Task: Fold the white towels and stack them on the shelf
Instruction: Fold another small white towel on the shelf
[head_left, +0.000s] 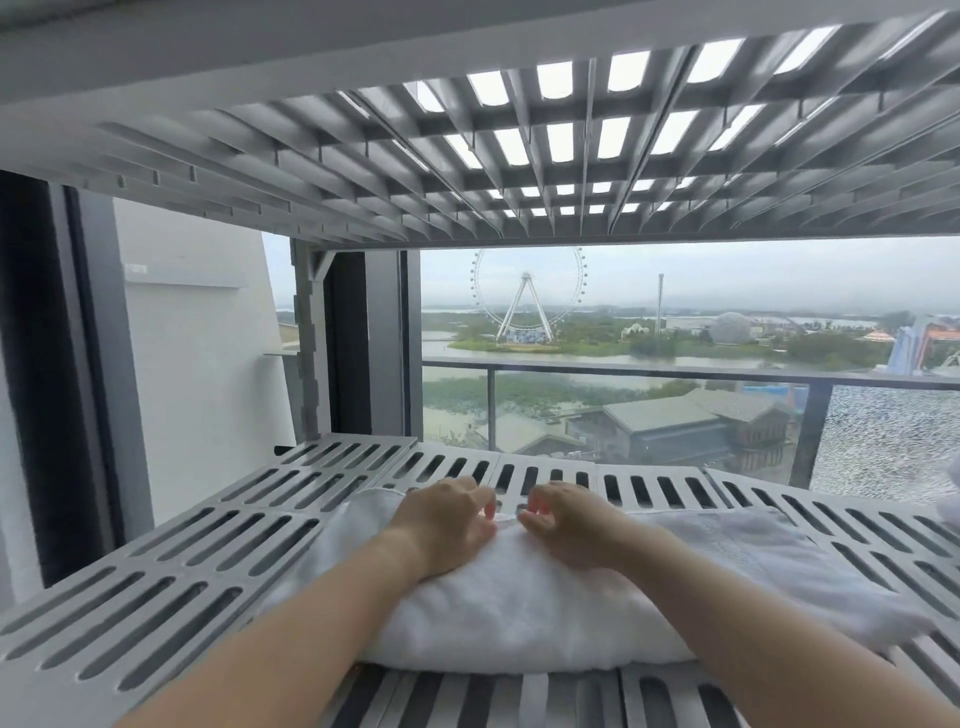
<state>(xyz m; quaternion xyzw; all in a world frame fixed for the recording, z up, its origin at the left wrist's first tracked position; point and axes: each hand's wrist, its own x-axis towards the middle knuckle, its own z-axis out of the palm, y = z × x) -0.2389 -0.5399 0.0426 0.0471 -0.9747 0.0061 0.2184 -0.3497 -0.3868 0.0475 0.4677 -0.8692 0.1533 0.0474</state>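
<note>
A folded white towel (519, 618) lies flat on the grey slotted shelf (171, 561), its thick fold edge toward me. Both forearms reach over it. My left hand (441, 525) rests on the towel's far left part, fingers curled down at its back edge. My right hand (571, 525) sits just right of it, fingers bent and pinching at the same back edge. The two hands nearly touch in the middle. A thinner white layer (753, 535) spreads out to the right on the shelf.
Another slotted shelf (519, 156) hangs close overhead. A grey upright post (306, 338) stands at the back left. Behind the shelf are a window and a glass balcony railing (675, 374). A bit of white cloth (950, 499) shows at the right edge.
</note>
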